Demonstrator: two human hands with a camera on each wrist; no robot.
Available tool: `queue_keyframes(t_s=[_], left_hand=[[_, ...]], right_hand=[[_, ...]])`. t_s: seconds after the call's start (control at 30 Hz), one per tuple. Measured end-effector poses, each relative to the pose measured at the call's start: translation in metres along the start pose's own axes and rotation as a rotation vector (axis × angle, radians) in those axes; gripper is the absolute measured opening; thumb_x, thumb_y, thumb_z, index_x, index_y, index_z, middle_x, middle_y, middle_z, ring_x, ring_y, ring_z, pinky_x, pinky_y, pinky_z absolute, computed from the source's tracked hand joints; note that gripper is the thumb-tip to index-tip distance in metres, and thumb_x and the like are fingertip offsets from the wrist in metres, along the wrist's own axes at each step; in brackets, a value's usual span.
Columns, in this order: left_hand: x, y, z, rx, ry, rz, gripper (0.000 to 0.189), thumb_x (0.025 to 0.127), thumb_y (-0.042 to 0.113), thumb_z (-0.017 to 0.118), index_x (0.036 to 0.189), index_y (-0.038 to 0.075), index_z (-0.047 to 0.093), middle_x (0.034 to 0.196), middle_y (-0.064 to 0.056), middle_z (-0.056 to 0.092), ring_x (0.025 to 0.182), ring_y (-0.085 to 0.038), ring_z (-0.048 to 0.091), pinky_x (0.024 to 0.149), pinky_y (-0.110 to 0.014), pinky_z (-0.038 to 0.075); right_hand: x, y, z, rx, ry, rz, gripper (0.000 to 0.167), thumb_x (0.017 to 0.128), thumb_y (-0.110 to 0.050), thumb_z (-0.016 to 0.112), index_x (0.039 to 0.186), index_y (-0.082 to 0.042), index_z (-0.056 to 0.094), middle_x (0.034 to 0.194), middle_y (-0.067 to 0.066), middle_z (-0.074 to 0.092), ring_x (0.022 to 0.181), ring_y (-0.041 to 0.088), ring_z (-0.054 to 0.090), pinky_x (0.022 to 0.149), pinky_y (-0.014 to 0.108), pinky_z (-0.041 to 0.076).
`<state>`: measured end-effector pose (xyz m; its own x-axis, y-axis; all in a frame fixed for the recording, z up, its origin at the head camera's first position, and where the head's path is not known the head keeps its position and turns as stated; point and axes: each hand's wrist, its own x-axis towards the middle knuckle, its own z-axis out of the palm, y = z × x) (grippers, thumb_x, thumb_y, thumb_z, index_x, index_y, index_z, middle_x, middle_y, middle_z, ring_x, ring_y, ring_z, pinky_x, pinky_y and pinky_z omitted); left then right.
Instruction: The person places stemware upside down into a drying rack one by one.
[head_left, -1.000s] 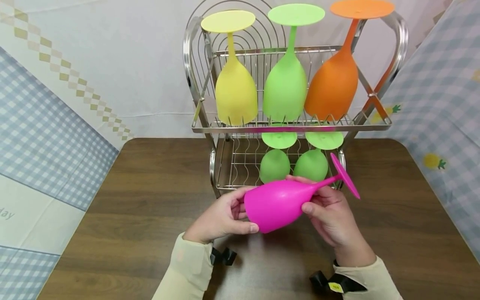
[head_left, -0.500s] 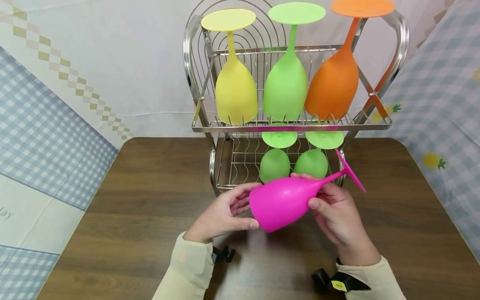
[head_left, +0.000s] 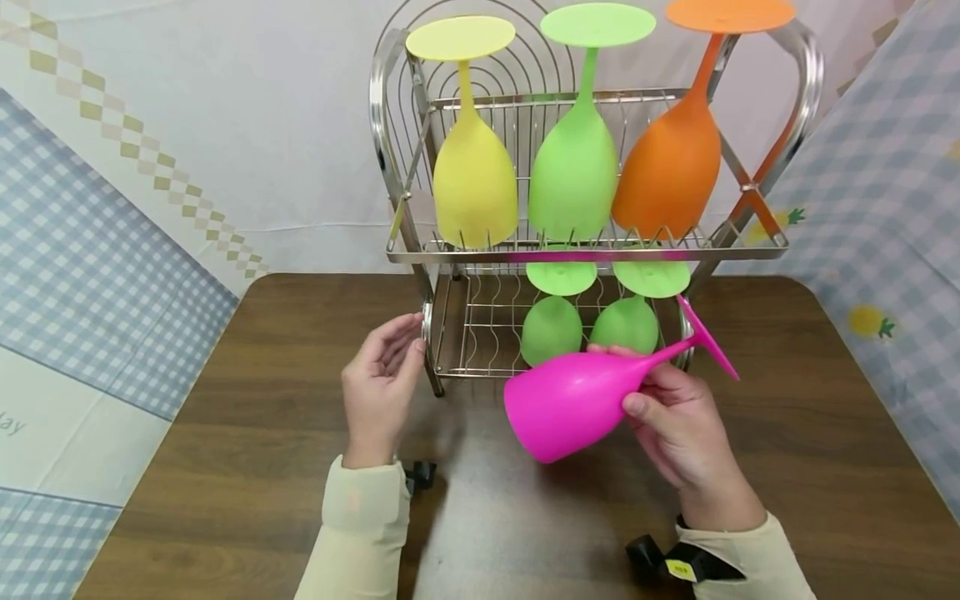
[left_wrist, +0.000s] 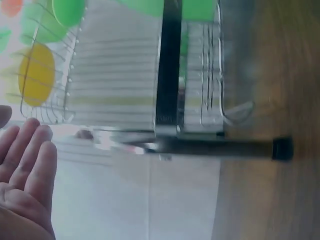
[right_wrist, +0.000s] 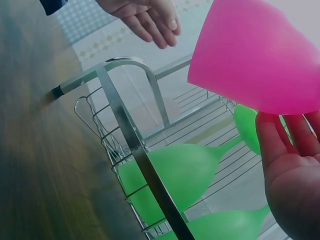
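A pink goblet [head_left: 573, 404] lies tilted in the air before the rack, its mouth toward the lower left and its foot toward the upper right. My right hand [head_left: 678, 429] holds it, thumb and fingers around the bowl near the stem. In the right wrist view, the goblet's bowl [right_wrist: 255, 60] rests against the fingers. My left hand [head_left: 381, 387] holds nothing, its fingers loosely bent beside the left side of the metal dish rack [head_left: 585, 257]. From the right wrist view, that left hand [right_wrist: 147, 20] appears apart from the rack.
Upside-down yellow [head_left: 476, 187], green [head_left: 573, 175] and orange [head_left: 667, 171] goblets stand on the upper tier. Two green goblets, left [head_left: 551, 331] and right [head_left: 624, 325], stand upside down below. The rack is on a wooden table [head_left: 247, 467], with a patterned cloth [head_left: 315, 125] behind.
My left hand has let go of the pink goblet's rim and moved left and up to the rack's left side. My right hand has moved slightly right with the goblet.
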<state>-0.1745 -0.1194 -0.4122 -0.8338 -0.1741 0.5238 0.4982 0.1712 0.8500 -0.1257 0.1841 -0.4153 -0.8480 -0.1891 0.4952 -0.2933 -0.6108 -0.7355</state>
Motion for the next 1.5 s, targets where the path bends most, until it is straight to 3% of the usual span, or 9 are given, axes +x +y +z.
queue_keyframes(t_s=[0.13,0.4,0.6,0.73,0.87,0.97,1.1,1.37,1.5], left_hand=[[0.002,-0.006,-0.005,0.121,0.018,-0.003,0.031,0.090,-0.003,0.070,0.121,-0.002,0.068,0.121,-0.014,0.070,0.114,-0.031,0.067,0.096,-0.028,0.055],[0.001,-0.019,-0.004,0.298,-0.025,-0.180,0.036,0.088,0.006,0.077,0.122,-0.002,0.067,0.117,-0.017,0.071,0.109,-0.029,0.070,0.090,-0.023,0.056],[-0.002,-0.025,-0.003,0.415,-0.040,-0.239,0.026,0.090,0.010,0.076,0.114,0.002,0.071,0.104,-0.013,0.075,0.091,-0.025,0.075,0.080,-0.029,0.061],[-0.002,-0.026,-0.003,0.437,-0.052,-0.266,0.023,0.092,0.012,0.075,0.113,0.004,0.071,0.102,-0.011,0.076,0.089,-0.022,0.075,0.079,-0.030,0.062],[-0.002,-0.026,-0.003,0.445,-0.057,-0.277,0.022,0.092,0.013,0.074,0.113,0.005,0.071,0.102,-0.009,0.076,0.090,-0.021,0.075,0.079,-0.029,0.061],[-0.002,-0.027,-0.001,0.435,-0.070,-0.281,0.023,0.093,0.013,0.074,0.113,0.004,0.071,0.103,-0.010,0.075,0.091,-0.022,0.075,0.080,-0.030,0.062],[-0.003,-0.027,0.002,0.421,-0.084,-0.274,0.022,0.093,0.012,0.073,0.113,0.003,0.071,0.103,-0.011,0.076,0.091,-0.023,0.075,0.079,-0.031,0.062],[-0.001,-0.026,0.003,0.416,-0.083,-0.276,0.021,0.092,0.011,0.074,0.112,0.003,0.071,0.101,-0.011,0.076,0.090,-0.023,0.075,0.079,-0.031,0.062],[0.000,-0.025,0.003,0.417,-0.089,-0.290,0.022,0.093,0.012,0.074,0.112,0.003,0.071,0.101,-0.010,0.076,0.091,-0.022,0.075,0.079,-0.031,0.062]], right_hand=[[0.001,0.002,0.001,0.003,-0.005,-0.003,0.041,0.098,0.010,0.054,0.139,0.010,0.052,0.135,0.022,0.061,0.128,0.031,0.056,0.096,0.032,0.056],[0.003,0.003,0.005,-0.069,0.008,0.011,0.042,0.097,0.010,0.057,0.138,0.010,0.052,0.134,0.019,0.063,0.126,0.028,0.058,0.096,0.031,0.056],[0.007,0.006,0.010,-0.322,0.076,0.018,0.048,0.085,0.018,0.068,0.132,0.013,0.057,0.126,0.013,0.069,0.117,0.025,0.064,0.091,0.029,0.057],[0.008,0.007,0.018,-0.491,0.121,0.051,0.061,0.078,0.022,0.072,0.134,0.005,0.057,0.121,0.011,0.071,0.115,0.023,0.066,0.091,0.027,0.057],[0.009,0.010,0.028,-0.718,0.198,0.118,0.057,0.078,0.009,0.081,0.131,-0.002,0.064,0.121,0.007,0.072,0.119,0.018,0.062,0.095,0.023,0.054],[0.007,0.013,0.036,-0.880,0.296,0.191,0.052,0.076,-0.006,0.088,0.124,-0.005,0.068,0.117,0.004,0.071,0.111,0.011,0.062,0.090,0.018,0.053],[0.007,0.019,0.043,-0.992,0.375,0.282,0.053,0.074,-0.018,0.091,0.120,-0.007,0.068,0.111,0.002,0.071,0.101,0.004,0.063,0.084,0.016,0.051],[0.026,0.035,0.051,-1.013,0.240,0.153,0.052,0.074,-0.012,0.090,0.122,-0.008,0.070,0.116,0.003,0.072,0.105,0.010,0.067,0.087,0.020,0.056],[0.033,0.042,0.054,-1.074,0.172,0.093,0.045,0.074,-0.011,0.090,0.116,-0.011,0.074,0.105,0.000,0.075,0.087,0.016,0.067,0.072,0.024,0.058]])
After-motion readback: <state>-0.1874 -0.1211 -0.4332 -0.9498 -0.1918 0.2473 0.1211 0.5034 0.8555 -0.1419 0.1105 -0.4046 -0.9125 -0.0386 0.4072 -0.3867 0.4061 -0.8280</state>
